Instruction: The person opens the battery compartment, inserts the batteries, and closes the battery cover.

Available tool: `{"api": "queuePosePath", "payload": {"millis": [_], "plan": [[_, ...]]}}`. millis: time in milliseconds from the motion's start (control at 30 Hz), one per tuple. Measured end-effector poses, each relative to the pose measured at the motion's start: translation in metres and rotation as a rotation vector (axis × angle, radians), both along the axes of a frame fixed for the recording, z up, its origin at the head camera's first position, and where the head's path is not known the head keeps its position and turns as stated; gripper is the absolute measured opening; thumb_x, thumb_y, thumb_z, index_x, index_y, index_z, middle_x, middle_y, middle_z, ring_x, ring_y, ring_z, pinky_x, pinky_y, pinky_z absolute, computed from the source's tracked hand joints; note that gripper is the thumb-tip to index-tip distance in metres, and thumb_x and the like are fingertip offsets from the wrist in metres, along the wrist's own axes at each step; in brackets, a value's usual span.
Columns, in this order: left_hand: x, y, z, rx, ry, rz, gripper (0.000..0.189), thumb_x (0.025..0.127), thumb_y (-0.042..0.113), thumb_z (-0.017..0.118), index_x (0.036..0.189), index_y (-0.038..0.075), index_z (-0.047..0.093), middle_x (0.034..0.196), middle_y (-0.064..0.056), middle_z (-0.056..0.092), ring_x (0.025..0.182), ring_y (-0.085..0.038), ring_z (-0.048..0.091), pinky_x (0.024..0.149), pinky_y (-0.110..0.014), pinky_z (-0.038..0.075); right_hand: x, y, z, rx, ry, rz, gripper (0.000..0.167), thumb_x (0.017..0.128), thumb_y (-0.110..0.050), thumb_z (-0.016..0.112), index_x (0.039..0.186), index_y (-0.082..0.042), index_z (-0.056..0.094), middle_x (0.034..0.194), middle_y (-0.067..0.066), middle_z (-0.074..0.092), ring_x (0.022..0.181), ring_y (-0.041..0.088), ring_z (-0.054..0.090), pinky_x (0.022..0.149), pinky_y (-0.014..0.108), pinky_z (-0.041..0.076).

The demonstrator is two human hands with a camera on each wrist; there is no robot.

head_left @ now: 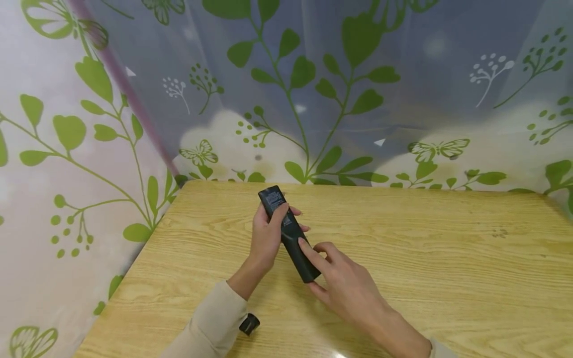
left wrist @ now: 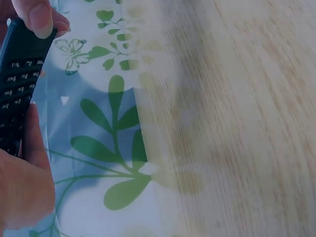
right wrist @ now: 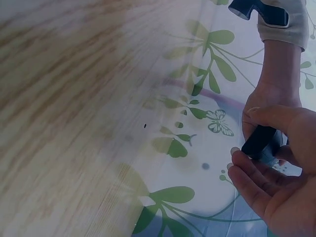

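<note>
A black remote control is held above the table, tilted, its back with a printed label facing up in the head view. My left hand grips its upper part, thumb across the back and fingertips showing along the far side. My right hand holds the lower end, with a finger on the back and the thumb by the end edge. Rows of buttons show on the front of the remote control in the left wrist view. In the right wrist view, the right hand partly hides the remote control.
The wooden table lies beneath both hands. Patterned cloth with green leaves and butterflies stands behind it and along the left side. A small black piece sits against the left sleeve.
</note>
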State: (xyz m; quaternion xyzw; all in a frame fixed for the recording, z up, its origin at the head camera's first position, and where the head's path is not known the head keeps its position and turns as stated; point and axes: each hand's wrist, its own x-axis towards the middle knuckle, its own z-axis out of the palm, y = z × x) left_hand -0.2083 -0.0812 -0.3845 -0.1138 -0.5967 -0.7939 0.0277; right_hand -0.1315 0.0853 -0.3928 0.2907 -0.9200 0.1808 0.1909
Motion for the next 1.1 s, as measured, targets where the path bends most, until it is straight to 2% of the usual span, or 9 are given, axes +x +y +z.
{"api": "queuePosePath", "payload": {"millis": [200, 300, 433, 667, 900, 1000, 1100], "plan": [[0.001, -0.006, -0.001, 0.047, 0.028, -0.083, 0.045, 0.096, 0.015, 0.045, 0.139, 0.003, 0.033, 0.110, -0.024, 0.059, 0.084, -0.038, 0.068, 0.067, -0.042, 0.060, 0.000, 0.002, -0.001, -0.033, -0.002, -0.004, 0.076, 0.073, -0.025, 0.085, 0.140, -0.014, 0.050, 0.109, 0.004, 0.055, 0.072, 0.009, 0.055, 0.051, 0.021, 0.047], [0.001, -0.009, -0.003, 0.125, 0.004, -0.147, 0.051, 0.093, 0.011, 0.042, 0.142, 0.001, 0.029, 0.115, -0.025, 0.059, 0.089, -0.036, 0.068, 0.070, -0.041, 0.059, 0.000, 0.002, 0.000, -0.056, -0.025, -0.005, 0.076, 0.073, -0.024, 0.084, 0.140, -0.013, 0.050, 0.109, 0.004, 0.055, 0.073, 0.009, 0.055, 0.053, 0.022, 0.048], [0.000, -0.015, -0.006, 0.233, -0.037, -0.248, 0.059, 0.091, 0.008, 0.043, 0.147, 0.005, 0.026, 0.122, -0.025, 0.058, 0.096, -0.032, 0.067, 0.076, -0.039, 0.058, 0.001, 0.001, 0.002, -0.091, -0.062, -0.016, 0.077, 0.073, -0.023, 0.084, 0.141, -0.013, 0.049, 0.110, 0.004, 0.055, 0.074, 0.009, 0.054, 0.054, 0.021, 0.047], [0.000, -0.022, -0.008, 0.309, -0.019, -0.404, 0.056, 0.094, 0.003, 0.045, 0.147, -0.001, 0.026, 0.126, -0.019, 0.056, 0.106, -0.031, 0.063, 0.086, -0.039, 0.055, 0.003, 0.002, 0.005, -0.158, -0.079, -0.011, 0.074, 0.072, -0.020, 0.085, 0.138, -0.013, 0.052, 0.110, 0.003, 0.055, 0.076, 0.009, 0.057, 0.055, 0.022, 0.047], [-0.001, -0.029, -0.011, 0.332, -0.034, -0.500, 0.054, 0.094, 0.002, 0.036, 0.147, 0.001, 0.026, 0.130, -0.018, 0.052, 0.115, -0.032, 0.057, 0.092, -0.040, 0.051, 0.006, 0.003, 0.007, -0.239, -0.175, 0.002, 0.074, 0.074, -0.017, 0.084, 0.140, -0.015, 0.050, 0.113, 0.000, 0.055, 0.085, 0.010, 0.061, 0.062, 0.024, 0.051], [-0.002, -0.031, -0.012, 0.339, -0.031, -0.531, 0.053, 0.096, 0.004, 0.042, 0.147, 0.002, 0.027, 0.132, -0.018, 0.051, 0.118, -0.033, 0.054, 0.095, -0.041, 0.049, 0.006, 0.004, 0.007, -0.283, -0.213, 0.018, 0.075, 0.075, -0.015, 0.083, 0.141, -0.016, 0.048, 0.113, -0.002, 0.054, 0.088, 0.009, 0.062, 0.070, 0.025, 0.055], [-0.002, -0.032, -0.012, 0.340, -0.026, -0.537, 0.055, 0.097, 0.007, 0.051, 0.147, 0.003, 0.029, 0.131, -0.018, 0.052, 0.118, -0.032, 0.055, 0.096, -0.041, 0.049, 0.005, 0.004, 0.007, -0.309, -0.232, 0.035, 0.075, 0.076, -0.014, 0.082, 0.142, -0.016, 0.047, 0.113, -0.002, 0.055, 0.088, 0.009, 0.062, 0.073, 0.026, 0.056]]}}
